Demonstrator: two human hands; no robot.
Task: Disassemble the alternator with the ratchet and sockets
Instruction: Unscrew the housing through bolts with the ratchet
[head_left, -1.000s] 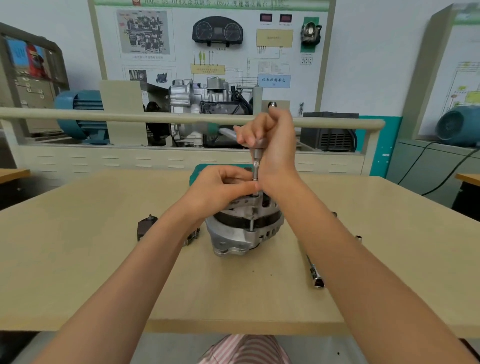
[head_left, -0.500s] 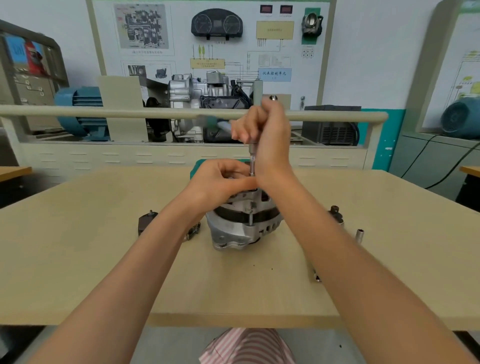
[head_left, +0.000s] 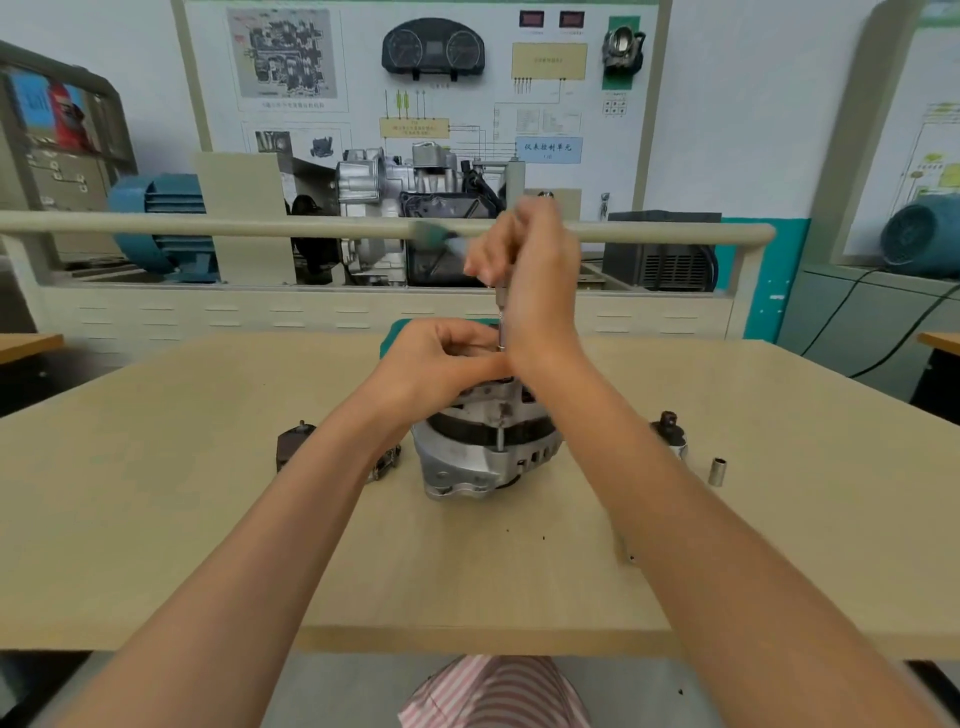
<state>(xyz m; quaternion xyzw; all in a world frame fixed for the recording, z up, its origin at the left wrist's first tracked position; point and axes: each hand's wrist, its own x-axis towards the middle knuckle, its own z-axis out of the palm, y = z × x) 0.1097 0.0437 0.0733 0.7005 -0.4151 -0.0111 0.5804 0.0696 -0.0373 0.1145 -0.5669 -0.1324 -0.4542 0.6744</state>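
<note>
The silver alternator (head_left: 480, 452) stands upright in the middle of the wooden table (head_left: 156, 519). A ratchet with a green handle (head_left: 434, 234) and a vertical extension bar (head_left: 501, 317) stands on top of the alternator. My right hand (head_left: 530, 280) grips the ratchet's head, blurred by motion. My left hand (head_left: 441, 364) pinches the lower end of the extension just above the alternator's top. A long through bolt (head_left: 500, 431) runs down the alternator's side.
A loose socket (head_left: 717, 471) stands at the right, near a small dark part (head_left: 670, 428). A black cover piece (head_left: 291, 447) lies left of the alternator. A green tool case (head_left: 395, 332) sits behind my hands. A training bench with an engine (head_left: 405, 208) lies beyond.
The ratchet handle has swung, and my right hand has shifted slightly on the ratchet's head. My left hand stays at the extension's lower end. The camera has tilted a little.
</note>
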